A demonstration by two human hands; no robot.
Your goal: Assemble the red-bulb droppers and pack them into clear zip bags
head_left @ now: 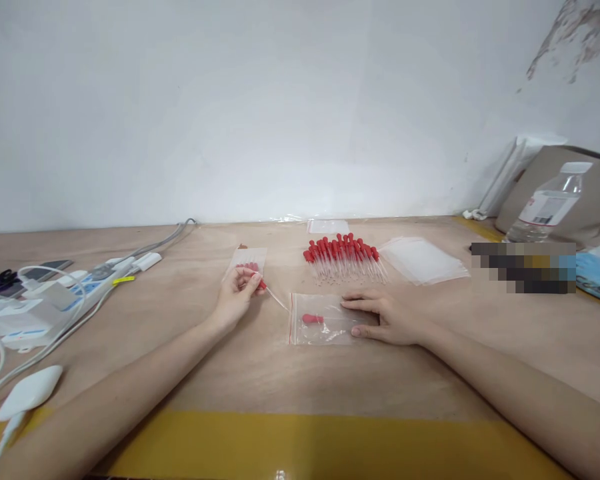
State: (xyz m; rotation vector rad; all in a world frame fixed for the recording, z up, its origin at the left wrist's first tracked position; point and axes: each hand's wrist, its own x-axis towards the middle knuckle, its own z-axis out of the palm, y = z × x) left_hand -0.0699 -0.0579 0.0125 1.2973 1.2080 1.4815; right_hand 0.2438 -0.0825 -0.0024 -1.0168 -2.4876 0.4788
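Observation:
My left hand [239, 295] pinches a dropper [275, 296] by its red bulb, the thin clear tube slanting down toward the mouth of a clear zip bag [335, 333]. Inside that bag lies one dropper with a red bulb [313, 319]. Fingers apart, my right hand [385, 318] rests on the bag's right end and holds nothing. Behind the bag is a pile of red-bulbed droppers [347, 257], tubes pointing toward me. A filled bag of droppers [250, 256] lies just beyond my left hand, partly hidden by it.
Flat clear bags [425, 260] are stacked right of the pile, and another bag [328, 227] lies by the wall. A power strip [75, 300] with chargers and cables is at left, near a white puck-like device [30, 392]. A water bottle [550, 203] stands at right.

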